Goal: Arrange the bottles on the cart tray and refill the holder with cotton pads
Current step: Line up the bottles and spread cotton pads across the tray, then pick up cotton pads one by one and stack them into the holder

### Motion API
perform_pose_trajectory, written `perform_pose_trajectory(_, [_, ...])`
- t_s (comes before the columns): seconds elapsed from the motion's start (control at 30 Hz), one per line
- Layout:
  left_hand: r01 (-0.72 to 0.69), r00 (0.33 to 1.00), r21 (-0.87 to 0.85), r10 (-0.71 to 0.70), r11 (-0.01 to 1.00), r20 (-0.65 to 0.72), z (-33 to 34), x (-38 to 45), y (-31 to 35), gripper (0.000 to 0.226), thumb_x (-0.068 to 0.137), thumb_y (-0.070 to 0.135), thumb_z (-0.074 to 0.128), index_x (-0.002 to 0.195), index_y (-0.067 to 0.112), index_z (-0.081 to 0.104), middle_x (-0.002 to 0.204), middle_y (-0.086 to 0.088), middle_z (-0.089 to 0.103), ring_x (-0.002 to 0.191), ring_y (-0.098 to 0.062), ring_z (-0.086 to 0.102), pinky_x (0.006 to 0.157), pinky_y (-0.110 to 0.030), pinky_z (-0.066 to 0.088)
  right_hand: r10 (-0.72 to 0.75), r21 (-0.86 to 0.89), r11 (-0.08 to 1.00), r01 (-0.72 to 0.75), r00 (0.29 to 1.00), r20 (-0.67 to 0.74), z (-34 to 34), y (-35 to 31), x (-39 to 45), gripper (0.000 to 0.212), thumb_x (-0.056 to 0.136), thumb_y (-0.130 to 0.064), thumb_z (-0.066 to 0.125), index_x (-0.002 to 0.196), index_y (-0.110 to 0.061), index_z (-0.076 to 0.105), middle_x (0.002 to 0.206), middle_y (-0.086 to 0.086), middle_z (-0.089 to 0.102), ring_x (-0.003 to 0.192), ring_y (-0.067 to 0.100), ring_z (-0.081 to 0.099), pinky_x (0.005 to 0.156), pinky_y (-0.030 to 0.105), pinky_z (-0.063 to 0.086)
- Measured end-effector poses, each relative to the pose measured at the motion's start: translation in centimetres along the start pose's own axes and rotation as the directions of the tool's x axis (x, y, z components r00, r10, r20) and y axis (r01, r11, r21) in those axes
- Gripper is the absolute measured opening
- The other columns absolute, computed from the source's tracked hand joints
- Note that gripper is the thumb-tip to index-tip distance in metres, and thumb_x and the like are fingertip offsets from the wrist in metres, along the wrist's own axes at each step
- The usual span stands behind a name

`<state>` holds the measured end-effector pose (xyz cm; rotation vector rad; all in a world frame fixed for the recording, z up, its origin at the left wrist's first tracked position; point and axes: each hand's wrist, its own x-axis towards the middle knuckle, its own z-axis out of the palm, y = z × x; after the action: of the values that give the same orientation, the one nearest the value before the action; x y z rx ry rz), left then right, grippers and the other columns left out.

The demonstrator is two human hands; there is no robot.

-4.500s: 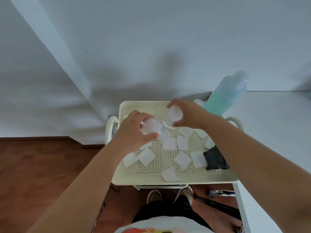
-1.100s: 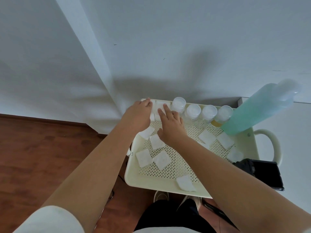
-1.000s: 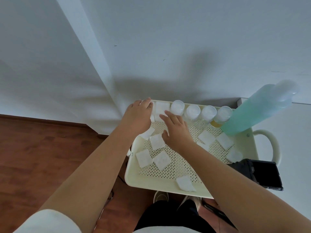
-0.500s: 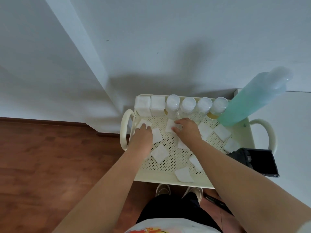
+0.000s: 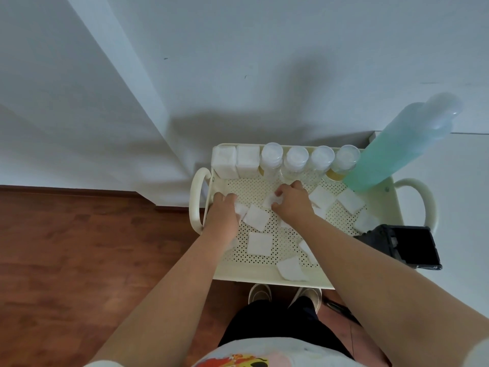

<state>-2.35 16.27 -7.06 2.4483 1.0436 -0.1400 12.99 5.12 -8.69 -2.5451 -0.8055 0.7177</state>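
The cream perforated cart tray (image 5: 267, 274) holds several small clear bottles (image 5: 295, 161) in a row along its far edge, with a tall turquoise bottle (image 5: 397, 144) at the far right. Two square clear holders (image 5: 235, 161) stand at the far left corner. White square cotton pads (image 5: 259, 242) lie scattered over the tray. My left hand (image 5: 222, 217) presses down on a pad near the left rim, fingers curled. My right hand (image 5: 292, 202) pinches a cotton pad (image 5: 272, 200) in the tray's middle, just in front of the bottles.
A black box-like object (image 5: 407, 245) sits at the tray's right edge, partly on a white counter (image 5: 460, 207). The cart has looped handles (image 5: 195, 200) on both sides. A white wall stands behind, wooden floor at left, my shoes below the tray.
Both hands have come back from the holders at the far left corner to the pads on the tray. The right hand has picked up a pad; the left has settled onto one.
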Motion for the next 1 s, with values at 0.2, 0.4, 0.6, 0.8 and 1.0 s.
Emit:
perform_pose_trajectory(0.2, [-0.008,1.000,-0.021,0.008,1.000,0.009,-0.2,-0.1,-0.1,0.024,0.091,0.011,0.059,0.114,0.015,0.058,0.109,-0.005,0.054,0.094,-0.023,0.055,0.082,-0.030,0.043,-0.068,0.146,0.987,0.070,0.998,-0.020,-1.0,-0.3,-1.4,0.016,0.076,-0.008,0.061,0.091,-0.013,0.060,0.088,0.004,0.061,0.082,0.022,0.057,0.063,0.028,0.041])
perform_pose_trajectory(0.4, [-0.082,0.993,-0.079,0.074,0.993,-0.097,-1.8,-0.7,0.2,0.010,0.086,0.014,0.063,0.093,0.013,0.056,0.105,-0.004,0.050,0.085,-0.018,0.048,0.074,-0.027,0.036,0.019,0.385,0.923,0.012,0.997,-0.076,-4.6,-0.2,-4.9,0.012,0.080,-0.021,0.062,0.078,-0.032,0.063,0.072,-0.012,0.063,0.064,0.006,0.055,0.050,0.016,0.038])
perform_pose_trajectory(0.6, [-0.018,0.999,-0.449,0.036,0.893,0.032,-5.2,-1.3,1.1,0.016,0.080,0.044,0.069,0.077,0.032,0.059,0.084,0.017,0.060,0.079,-0.004,0.055,0.072,-0.025,0.042,0.047,0.554,0.832,-0.032,0.999,-0.013,-10.1,2.3,-11.0,0.008,0.083,-0.034,0.070,0.077,-0.037,0.072,0.061,-0.005,0.065,0.045,0.003,0.046,0.046,0.019,0.040])
perform_pose_trajectory(0.8, [0.057,0.981,-0.772,0.107,0.633,0.161,-6.3,-1.7,4.1,0.020,0.079,0.042,0.074,0.069,0.025,0.070,0.057,0.010,0.057,0.054,-0.005,0.048,0.061,-0.024,0.042,0.178,0.524,0.851,-0.040,0.960,-0.215,-16.3,4.8,-16.4,0.009,0.079,-0.037,0.073,0.081,-0.046,0.072,0.073,0.002,0.071,0.056,0.021,0.062,0.056,0.031,0.057])
perform_pose_trajectory(1.0, [0.032,0.923,-0.793,0.287,0.608,0.257,-3.7,-3.2,9.8,0.002,0.082,0.027,0.074,0.084,0.028,0.075,0.062,0.006,0.066,0.057,-0.008,0.057,0.057,-0.020,0.050,0.351,0.528,0.846,-0.076,0.825,-0.443,-20.5,8.6,-19.2,0.016,0.075,-0.033,0.077,0.073,-0.048,0.071,0.061,-0.025,0.064,0.050,0.009,0.045,0.053,0.023,0.040])
